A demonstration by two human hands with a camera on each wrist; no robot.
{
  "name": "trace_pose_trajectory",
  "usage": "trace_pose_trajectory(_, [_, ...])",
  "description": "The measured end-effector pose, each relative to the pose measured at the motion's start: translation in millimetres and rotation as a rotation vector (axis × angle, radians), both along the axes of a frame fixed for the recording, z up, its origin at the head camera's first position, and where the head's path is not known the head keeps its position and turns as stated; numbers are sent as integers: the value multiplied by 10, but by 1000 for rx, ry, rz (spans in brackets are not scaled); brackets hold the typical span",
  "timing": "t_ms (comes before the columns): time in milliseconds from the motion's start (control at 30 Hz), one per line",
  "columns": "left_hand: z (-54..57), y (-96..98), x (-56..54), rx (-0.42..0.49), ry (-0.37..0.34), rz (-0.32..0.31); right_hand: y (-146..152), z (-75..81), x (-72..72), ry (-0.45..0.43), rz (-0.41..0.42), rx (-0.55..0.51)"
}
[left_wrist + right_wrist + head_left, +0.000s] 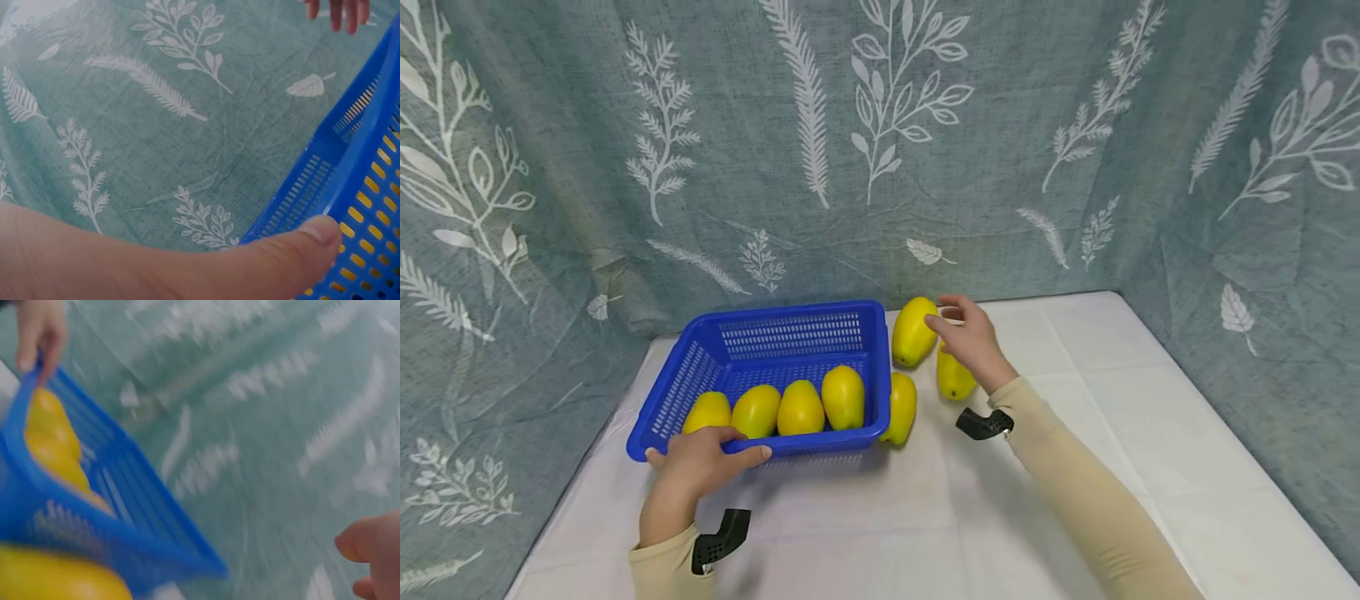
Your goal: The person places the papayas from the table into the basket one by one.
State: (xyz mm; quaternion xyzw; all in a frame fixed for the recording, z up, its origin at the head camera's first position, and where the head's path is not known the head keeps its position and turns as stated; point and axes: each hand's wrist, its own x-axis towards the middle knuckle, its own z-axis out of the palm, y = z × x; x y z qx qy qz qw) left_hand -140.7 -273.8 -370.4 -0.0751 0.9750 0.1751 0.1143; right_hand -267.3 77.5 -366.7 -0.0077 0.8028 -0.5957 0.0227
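A blue plastic basket (pixel 805 315) with slotted walls holds several yellow mangoes (pixel 801 408) in a row along its front side. My left hand (pixel 696 461) grips its front rim near the left corner, the thumb (pixel 294 253) lying on the outside of the wall. To the right of the basket my right hand (pixel 972 337) is spread and empty, its fingertips right at the edge of a far yellow mango (pixel 913 333). Partly under that hand in the head view lies another mango (pixel 953 377). A third loose mango (pixel 901 408) lies against the basket's right wall.
A white cloth (pixel 865 533) covers the table. Behind and at both sides hangs a green curtain (pixel 820 242) with white leaf prints, close to the table's back edge. Black wrist mounts (pixel 985 423) sit on both sleeves.
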Motion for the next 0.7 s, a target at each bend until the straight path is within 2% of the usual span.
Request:
trace_pose_trajectory(100, [-3, -28, 4, -4, -3, -3, 252, -124, -109, -56, -67, 3])
trace_pose_trajectory(200, [5, -46, 5, -10, -9, -6, 407, -275, -179, -96, -95, 41])
trace_pose_trajectory(400, [-2, -75, 12, -26, -14, -11, 499, -526, -253, -186, -42, 117])
trace_pose_trajectory(533, [-9, -61, 4, -24, -10, -15, 480, -605, -279, -222, -24, 149])
trace_pose_trajectory(700, [9, -19, 0, -18, -1, -12, 455, -658, -286, -242, -24, 139])
